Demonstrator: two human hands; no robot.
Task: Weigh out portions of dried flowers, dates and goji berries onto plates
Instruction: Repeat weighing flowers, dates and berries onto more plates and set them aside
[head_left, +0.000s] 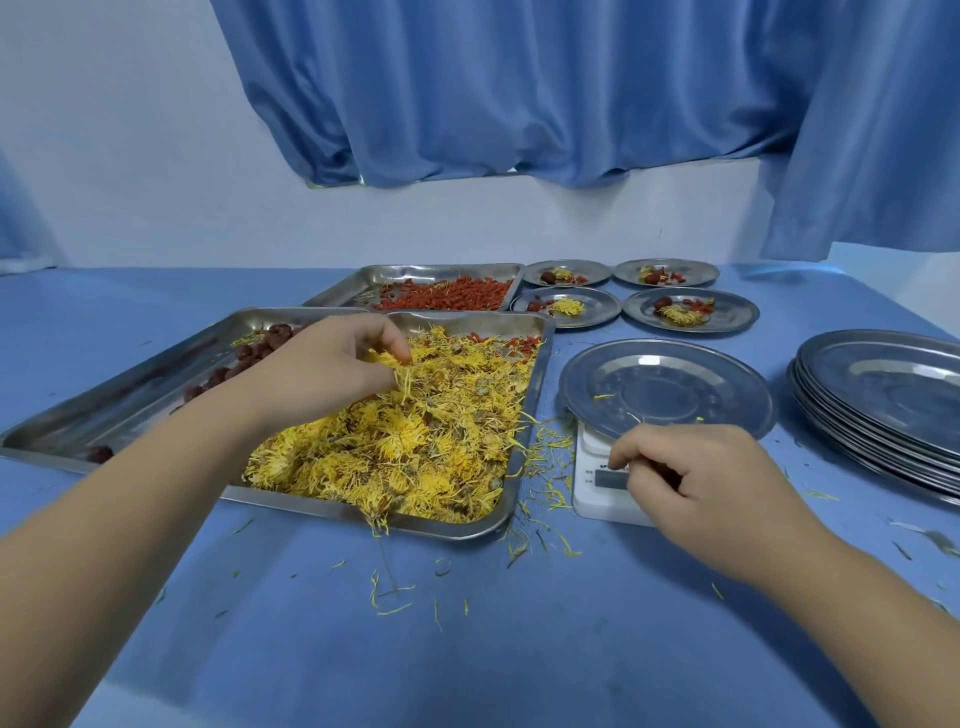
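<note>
A steel tray (543, 364) in front of me holds a heap of yellow dried flowers (415, 447). My left hand (327, 369) is over that heap and pinches a tuft of the flowers between thumb and fingers. To the right a steel plate (665, 389) sits on a white scale (597, 483), almost bare but for a few petals. My right hand (696, 483) hovers over the scale's front with curled fingers; whether it holds anything I cannot tell. Dark red dates (244, 358) lie in a tray (104, 410) on the left. Goji berries (447, 293) fill a tray (358, 283) at the back.
Several small plates with mixed portions, such as one (691, 312) and another (566, 306), stand at the back right. A stack of empty steel plates (883, 405) sits at the far right. Loose petals (545, 467) litter the blue cloth (467, 623). A blue curtain (519, 88) hangs behind.
</note>
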